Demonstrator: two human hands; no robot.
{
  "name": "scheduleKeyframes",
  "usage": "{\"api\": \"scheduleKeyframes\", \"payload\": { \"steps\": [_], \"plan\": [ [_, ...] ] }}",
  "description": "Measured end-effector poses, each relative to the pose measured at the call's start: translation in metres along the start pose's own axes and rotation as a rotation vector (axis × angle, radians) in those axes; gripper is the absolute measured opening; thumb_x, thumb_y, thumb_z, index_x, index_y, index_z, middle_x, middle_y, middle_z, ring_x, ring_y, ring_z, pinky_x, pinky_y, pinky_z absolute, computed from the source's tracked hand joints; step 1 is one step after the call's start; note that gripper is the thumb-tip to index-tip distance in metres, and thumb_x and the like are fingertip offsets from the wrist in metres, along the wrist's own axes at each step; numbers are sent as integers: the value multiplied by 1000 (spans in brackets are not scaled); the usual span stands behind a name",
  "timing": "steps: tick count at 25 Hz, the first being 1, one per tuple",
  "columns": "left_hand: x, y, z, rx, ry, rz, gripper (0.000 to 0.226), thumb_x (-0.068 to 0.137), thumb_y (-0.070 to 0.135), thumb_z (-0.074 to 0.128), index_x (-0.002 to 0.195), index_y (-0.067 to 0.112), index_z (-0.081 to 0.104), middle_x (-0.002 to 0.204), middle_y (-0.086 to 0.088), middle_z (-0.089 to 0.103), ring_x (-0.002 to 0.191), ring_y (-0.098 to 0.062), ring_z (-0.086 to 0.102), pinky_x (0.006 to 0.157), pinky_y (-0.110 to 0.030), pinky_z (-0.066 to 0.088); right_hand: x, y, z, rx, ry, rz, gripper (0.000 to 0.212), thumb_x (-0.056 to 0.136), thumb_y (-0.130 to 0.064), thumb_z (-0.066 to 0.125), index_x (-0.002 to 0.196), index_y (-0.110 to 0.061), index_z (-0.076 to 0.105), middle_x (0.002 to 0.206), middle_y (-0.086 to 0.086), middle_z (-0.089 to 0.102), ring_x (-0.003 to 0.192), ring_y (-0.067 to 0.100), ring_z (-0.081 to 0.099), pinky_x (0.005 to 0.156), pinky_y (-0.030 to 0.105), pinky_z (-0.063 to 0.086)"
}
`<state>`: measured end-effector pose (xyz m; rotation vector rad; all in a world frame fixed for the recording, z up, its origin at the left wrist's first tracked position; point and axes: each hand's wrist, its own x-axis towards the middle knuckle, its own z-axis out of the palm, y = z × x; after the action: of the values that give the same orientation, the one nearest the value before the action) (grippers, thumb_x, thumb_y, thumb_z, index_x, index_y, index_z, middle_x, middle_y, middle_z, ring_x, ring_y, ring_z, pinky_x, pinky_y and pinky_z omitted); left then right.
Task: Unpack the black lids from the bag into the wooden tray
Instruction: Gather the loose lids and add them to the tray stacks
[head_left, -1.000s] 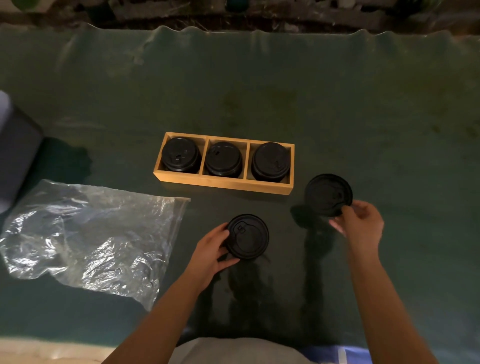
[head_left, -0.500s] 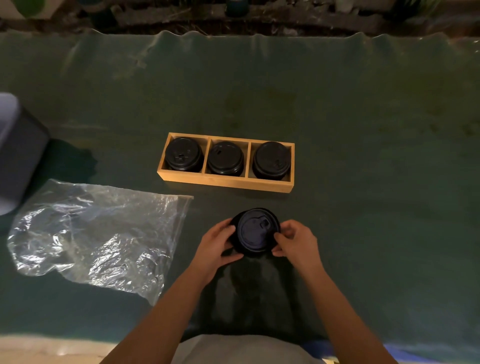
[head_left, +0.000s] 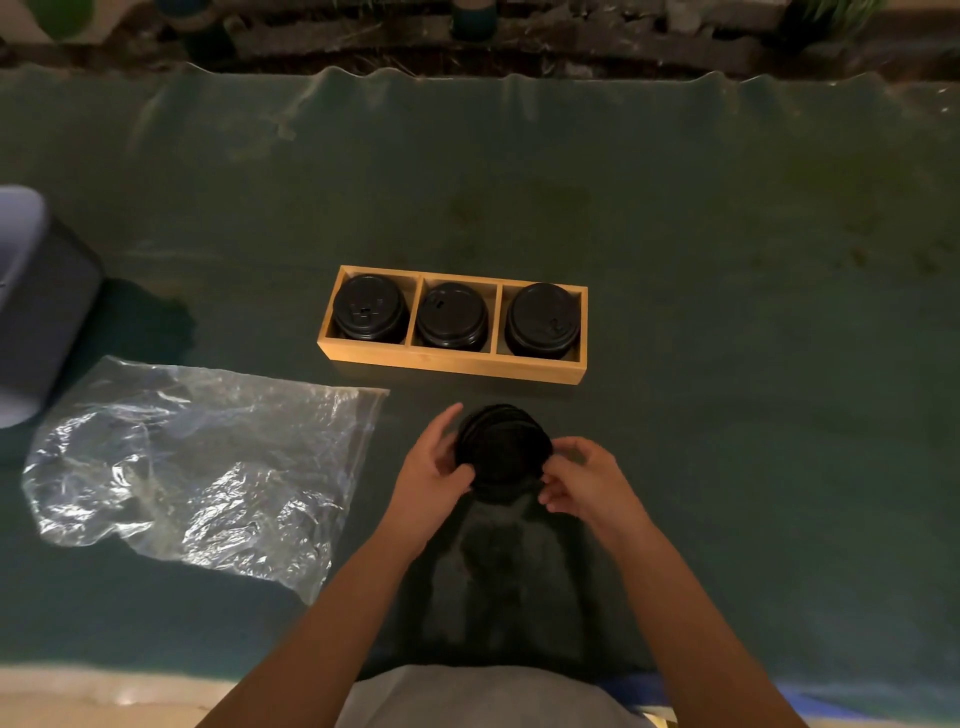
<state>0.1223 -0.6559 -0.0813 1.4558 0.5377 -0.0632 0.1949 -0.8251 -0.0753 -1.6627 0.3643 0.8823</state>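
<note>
A small stack of black lids (head_left: 503, 451) is held between both hands, a little in front of the wooden tray (head_left: 447, 365). My left hand (head_left: 432, 474) grips the stack's left edge with curled fingers. My right hand (head_left: 582, 480) pinches its right edge. The tray has three compartments, each holding black lids: left (head_left: 370, 307), middle (head_left: 452, 315), right (head_left: 542, 319). The clear plastic bag (head_left: 192, 462) lies flat and crumpled to the left, with no lids visible inside.
A green cloth (head_left: 727, 312) covers the table. A grey-blue container (head_left: 36, 312) stands at the left edge behind the bag. Beyond the far table edge lies dark clutter (head_left: 467, 31).
My right hand brought its lid from the right over to the lid in my left hand. The two are now stacked together between both hands, slightly tilted.
</note>
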Motion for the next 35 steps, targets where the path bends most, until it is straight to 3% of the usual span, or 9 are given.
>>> {"api": "scheduleKeyframes", "payload": {
  "steps": [2, 5, 8, 10, 13, 15, 20, 24, 35],
  "plan": [
    [-1, 12, -4, 187, -65, 187, 68, 75, -17, 52, 114, 38, 53, 116, 12, 62, 112, 3, 56, 95, -13, 44, -4, -10, -7, 373, -171, 160, 34, 93, -28, 46, 117, -5, 54, 93, 18, 68, 68, 21, 72, 54, 26, 55],
    [-5, 31, -5, 554, -181, 431, 67, 75, -12, 57, 121, 37, 51, 127, 18, 54, 125, 6, 43, 106, -11, 31, -9, -26, -4, 446, -287, 273, 54, 82, -55, 54, 111, -9, 55, 108, 21, 63, 89, 31, 69, 60, 32, 58],
    [-9, 42, -3, 731, -287, 548, 70, 75, -6, 57, 128, 37, 43, 142, 16, 38, 139, 3, 19, 112, -10, 15, -10, -37, 10, 523, -265, 199, 29, 82, -30, 64, 103, -10, 61, 102, 15, 65, 93, 28, 65, 64, 34, 58],
    [-14, 45, 0, 525, -238, 432, 74, 75, 4, 58, 133, 43, 34, 149, 15, 28, 138, 8, 17, 109, -8, 23, -8, -41, 14, 592, -235, 86, 21, 84, -15, 61, 104, -9, 62, 106, 15, 66, 98, 27, 64, 71, 34, 58],
    [-13, 54, -1, -151, -32, -92, 60, 80, 35, 63, 135, 29, 40, 138, 3, 47, 124, -10, 48, 86, -31, 55, -9, -40, 16, 559, -243, -99, 38, 84, -6, 59, 122, -10, 54, 121, 13, 60, 113, 30, 58, 87, 41, 53],
    [-8, 54, -4, -168, -2, -228, 44, 81, 33, 62, 122, 18, 55, 123, -6, 61, 110, -19, 60, 75, -34, 59, -13, -39, 20, 421, -257, -200, 45, 83, -6, 62, 126, -12, 51, 124, 9, 59, 114, 27, 57, 93, 42, 51],
    [-1, 58, -15, -112, 188, -146, 36, 82, 15, 65, 117, 14, 59, 105, 0, 67, 89, -8, 65, 60, -19, 56, -11, -47, 20, 168, -246, -225, 38, 84, -15, 64, 121, -9, 58, 115, 9, 67, 106, 21, 64, 91, 39, 53],
    [7, 66, -26, -109, 111, -168, 40, 83, 16, 63, 123, 13, 57, 115, -4, 65, 98, -11, 65, 71, -22, 58, 0, -63, 28, 128, -109, -290, 32, 83, -12, 65, 115, -8, 62, 108, 9, 69, 95, 18, 68, 75, 29, 59],
    [98, 136, -56, -5, 250, -185, 16, 88, 18, 59, 100, 8, 62, 102, -9, 63, 97, -19, 61, 83, -31, 52, 79, -188, 65, -375, -38, -458, 34, 87, -28, 61, 116, -11, 62, 109, 6, 66, 99, 21, 62, 79, 34, 57]
  ]
}}
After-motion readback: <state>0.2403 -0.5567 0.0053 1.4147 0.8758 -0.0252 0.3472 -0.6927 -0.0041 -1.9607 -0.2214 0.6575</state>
